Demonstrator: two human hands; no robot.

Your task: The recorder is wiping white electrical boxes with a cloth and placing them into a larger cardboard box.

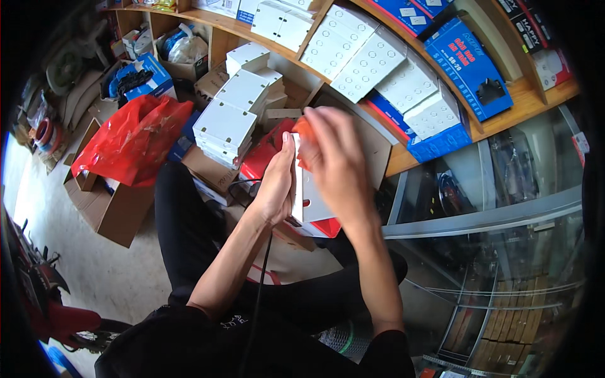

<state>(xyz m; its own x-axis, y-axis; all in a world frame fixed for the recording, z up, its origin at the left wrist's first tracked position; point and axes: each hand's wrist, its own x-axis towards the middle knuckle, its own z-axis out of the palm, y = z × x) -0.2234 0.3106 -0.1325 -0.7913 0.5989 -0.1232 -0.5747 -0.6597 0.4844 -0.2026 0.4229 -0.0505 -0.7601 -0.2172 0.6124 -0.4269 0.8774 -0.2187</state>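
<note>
My left hand point(275, 186) grips a flat white plastic box point(317, 203) by its left edge, with the thumb near its top. The box is tilted up in front of me. My right hand point(337, 165), smeared by motion, presses an orange-red cloth point(305, 140) against the box's upper part. The fingers of that hand hide much of the cloth and of the box's face. Just left of my left hand, a stack of similar white boxes point(228, 123) stands beside a red plastic piece point(259, 157).
A red plastic bag point(135, 138) covers an open cardboard carton point(120, 211) on the left. Wooden shelves point(403, 165) ahead hold white boxes point(375, 57) and a blue carton point(469, 69). A glass display case point(491, 220) stands on the right. A black cable point(261, 283) hangs before me.
</note>
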